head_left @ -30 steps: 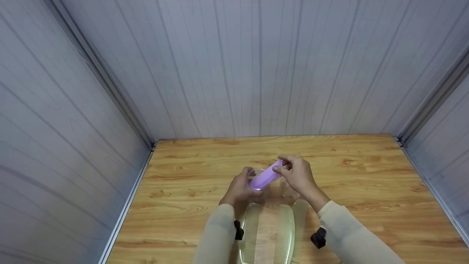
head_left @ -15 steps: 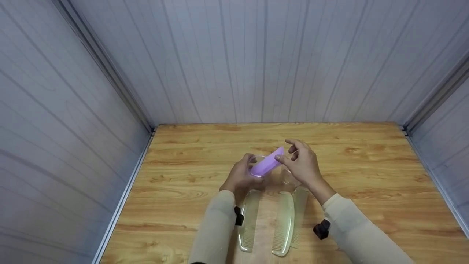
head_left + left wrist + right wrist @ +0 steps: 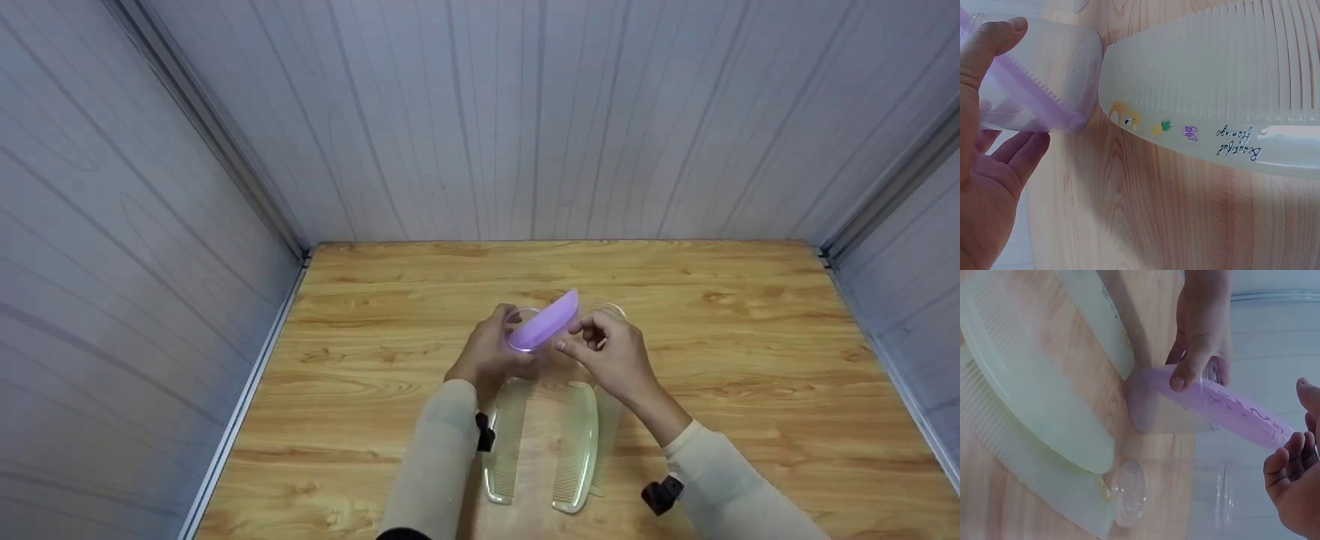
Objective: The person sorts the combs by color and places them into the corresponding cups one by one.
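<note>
My left hand (image 3: 487, 349) grips a clear plastic cup (image 3: 1081, 73) that stands upright on the wooden table. A purple comb (image 3: 546, 322) leans inside it, teeth visible through the wall in the left wrist view, its upper end sticking out past the rim toward the right. Close to that upper end is my right hand (image 3: 619, 364), fingers loosely bent and holding nothing; in the head view it looks just apart from the comb. A second clear cup (image 3: 1154, 489) stands beside the first, partly hidden by my right hand in the head view.
Three pale green combs lie on the table (image 3: 360, 420) between my forearms: one comb (image 3: 504, 450) on the left, another comb (image 3: 581, 450) on the right overlapping a third comb (image 3: 609, 431). Grey panel walls (image 3: 495, 120) enclose the table's back and sides.
My right hand has let go of the purple comb and drawn slightly down from its upper end. The comb now leans against the cup's rim unheld. My left hand keeps its grip on the cup.
</note>
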`<move>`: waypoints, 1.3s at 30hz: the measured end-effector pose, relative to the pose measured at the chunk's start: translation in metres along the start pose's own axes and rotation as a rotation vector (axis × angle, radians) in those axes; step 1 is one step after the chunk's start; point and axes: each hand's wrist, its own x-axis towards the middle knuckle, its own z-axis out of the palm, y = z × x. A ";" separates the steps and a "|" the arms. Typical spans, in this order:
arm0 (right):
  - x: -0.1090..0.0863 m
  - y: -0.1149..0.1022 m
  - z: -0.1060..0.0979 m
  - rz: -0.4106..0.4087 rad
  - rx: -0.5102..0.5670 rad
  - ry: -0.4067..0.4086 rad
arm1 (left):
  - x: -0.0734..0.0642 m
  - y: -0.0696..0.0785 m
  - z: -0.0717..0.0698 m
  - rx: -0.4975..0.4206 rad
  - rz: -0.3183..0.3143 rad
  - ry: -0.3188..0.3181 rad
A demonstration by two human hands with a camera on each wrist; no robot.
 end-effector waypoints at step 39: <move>-0.039 0.063 0.079 -0.004 -0.189 -0.476 | -0.012 -0.003 0.005 0.021 -0.008 0.018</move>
